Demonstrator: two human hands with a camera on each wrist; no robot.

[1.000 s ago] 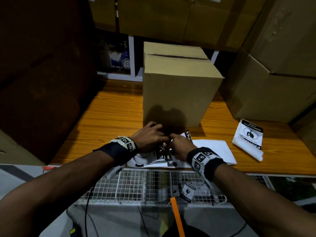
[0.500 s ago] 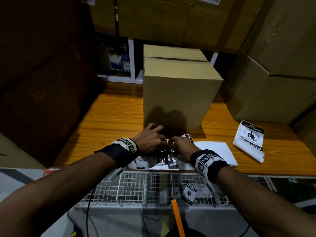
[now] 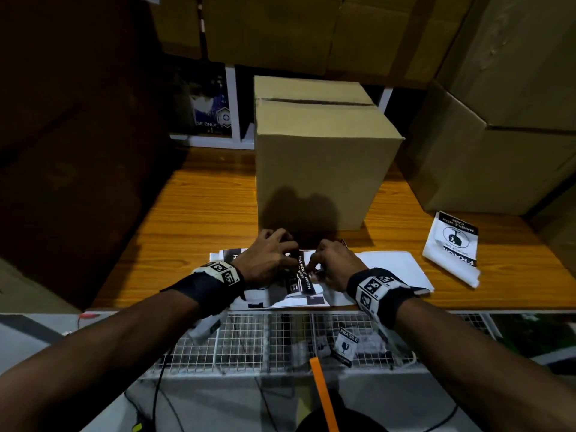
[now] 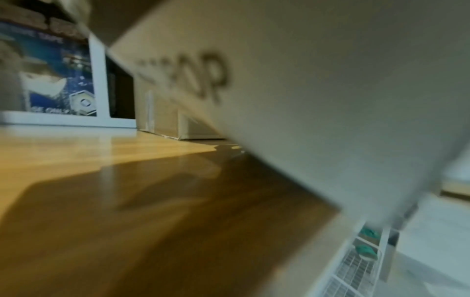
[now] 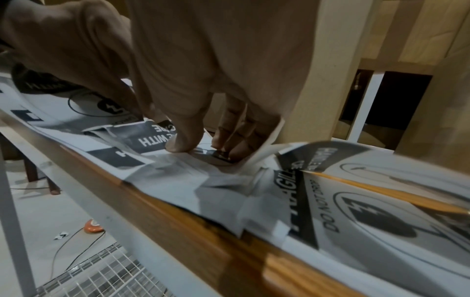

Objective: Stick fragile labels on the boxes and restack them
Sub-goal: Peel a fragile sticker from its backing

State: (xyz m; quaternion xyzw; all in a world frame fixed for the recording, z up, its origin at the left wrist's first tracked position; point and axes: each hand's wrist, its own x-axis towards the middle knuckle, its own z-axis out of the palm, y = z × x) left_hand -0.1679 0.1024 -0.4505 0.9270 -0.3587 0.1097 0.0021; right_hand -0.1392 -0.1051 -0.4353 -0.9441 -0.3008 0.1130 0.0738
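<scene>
A plain cardboard box [image 3: 321, 157] stands upright on the wooden table [image 3: 193, 219], just beyond my hands. Black-and-white fragile label sheets [image 3: 389, 266] lie along the table's front edge. My left hand [image 3: 291, 260] and right hand [image 3: 313, 266] meet over them, both with curled fingers on one fragile label [image 3: 300, 275] with a black "HANDLE WITH CARE" strip. In the right wrist view my right hand [image 5: 203, 149] pinches a lifted corner of that label [image 5: 150, 136] between thumb and fingers, and the left hand's fingertips [image 5: 134, 112] hold its other end. The left wrist view is blurred and shows no hand.
Large cartons [image 3: 498, 151] crowd the right side and more boxes [image 3: 280, 26] sit stacked behind. A folded wad of labels [image 3: 452, 244] lies at the right of the table. Below the front edge is a white wire basket [image 3: 243, 347] holding a loose fragile label [image 3: 346, 344].
Both hands have stayed over the sheets, their fingers working at the same label. The black strip now shows more plainly between them. The box has not moved.
</scene>
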